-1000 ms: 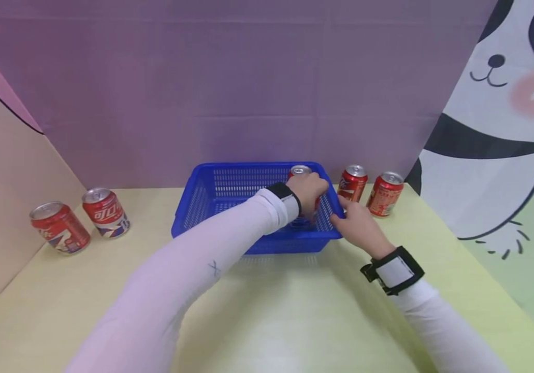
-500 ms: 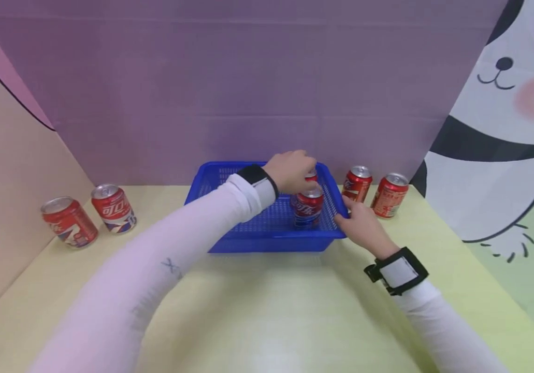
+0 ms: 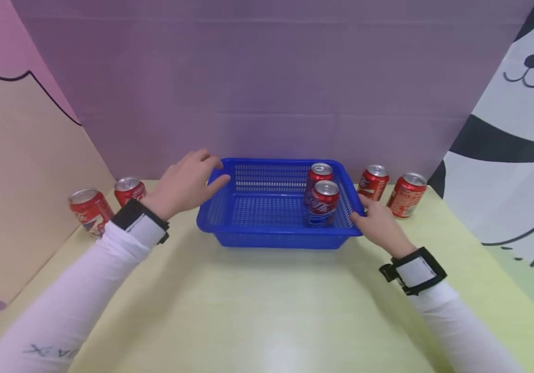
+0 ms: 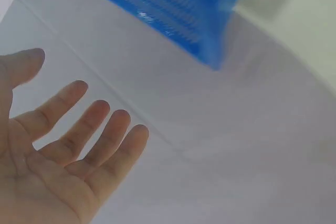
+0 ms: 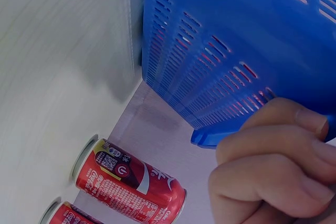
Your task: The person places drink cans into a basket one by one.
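A blue plastic basket (image 3: 276,235) with slotted walls stands on the table. Two red soda cans, a back can (image 3: 320,173) and a front can (image 3: 323,204), stand upright inside at its right end. My right hand (image 3: 383,225) grips the basket's right rim, thumb on top and fingers curled beneath; the right wrist view shows those fingers (image 5: 273,166) against the blue rim. My left hand (image 3: 187,181) hovers by the basket's left rim, holding nothing. Its fingers (image 4: 113,135) are spread and relaxed in the left wrist view.
Right of the basket stand two more red cans, a nearer one (image 3: 373,182) and an outer one (image 3: 406,196). At the left, behind my left wrist, are a tilted can (image 3: 90,210) and another can (image 3: 129,190). A purple wall (image 3: 271,77) rises behind.
My left hand has let go of the can inside the basket and moved left, out past the left rim. My right hand has stayed on the right rim.
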### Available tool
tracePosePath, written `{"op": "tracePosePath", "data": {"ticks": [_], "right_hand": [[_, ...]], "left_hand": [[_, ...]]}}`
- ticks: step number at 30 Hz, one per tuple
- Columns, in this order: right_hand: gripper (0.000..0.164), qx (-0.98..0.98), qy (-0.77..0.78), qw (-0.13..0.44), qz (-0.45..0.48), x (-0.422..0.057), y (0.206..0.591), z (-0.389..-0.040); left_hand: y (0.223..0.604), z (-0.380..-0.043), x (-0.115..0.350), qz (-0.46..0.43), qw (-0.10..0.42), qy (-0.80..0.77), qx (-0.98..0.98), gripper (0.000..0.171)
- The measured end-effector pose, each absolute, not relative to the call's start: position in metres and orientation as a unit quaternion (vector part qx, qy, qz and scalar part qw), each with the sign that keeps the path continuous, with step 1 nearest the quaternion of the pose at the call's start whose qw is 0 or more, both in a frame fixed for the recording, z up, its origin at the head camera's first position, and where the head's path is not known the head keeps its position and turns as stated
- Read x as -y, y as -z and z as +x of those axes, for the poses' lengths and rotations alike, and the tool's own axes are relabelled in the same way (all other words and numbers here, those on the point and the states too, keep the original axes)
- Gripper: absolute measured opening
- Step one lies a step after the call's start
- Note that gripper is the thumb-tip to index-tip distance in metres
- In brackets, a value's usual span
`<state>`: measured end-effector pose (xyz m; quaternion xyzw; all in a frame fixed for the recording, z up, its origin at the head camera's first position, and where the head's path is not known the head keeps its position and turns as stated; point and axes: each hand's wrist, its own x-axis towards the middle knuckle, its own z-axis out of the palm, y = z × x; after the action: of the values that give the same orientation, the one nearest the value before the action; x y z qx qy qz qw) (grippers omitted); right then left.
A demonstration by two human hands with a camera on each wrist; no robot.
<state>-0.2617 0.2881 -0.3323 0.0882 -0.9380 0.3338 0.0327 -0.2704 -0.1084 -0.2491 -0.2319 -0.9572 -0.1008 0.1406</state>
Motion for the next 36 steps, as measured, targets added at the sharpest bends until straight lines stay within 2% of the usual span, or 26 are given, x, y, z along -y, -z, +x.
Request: {"op": "tracePosePath", "data": {"ticks": [10,14,19,25,36], "right_hand": [[0.059,0.943,-0.322,0.038,0.082,-0.299,0.335,-0.262],[0.059,0.944,-0.318,0.035,0.077,-0.300,0.333,-0.258],[0.059,0.948,-0.311,0.031,0.068,-0.301,0.330,-0.253],[0.059,0.947,-0.313,0.030,0.065,-0.302,0.330,-0.254],[0.058,0.940,-0.333,0.024,0.071,-0.288,0.332,-0.261]], "left_hand": [[0.322,-0.271,0.127,-0.145,0.151,0.345,0.915,0.048],[0.338,-0.275,0.121,-0.091,0.124,0.434,0.888,0.058],[0.342,-0.276,0.113,-0.062,0.073,0.465,0.880,0.070],[0.343,-0.282,0.113,-0.080,0.027,0.505,0.859,0.064],[0.342,-0.277,0.125,-0.069,-0.007,0.538,0.840,0.067]]}}
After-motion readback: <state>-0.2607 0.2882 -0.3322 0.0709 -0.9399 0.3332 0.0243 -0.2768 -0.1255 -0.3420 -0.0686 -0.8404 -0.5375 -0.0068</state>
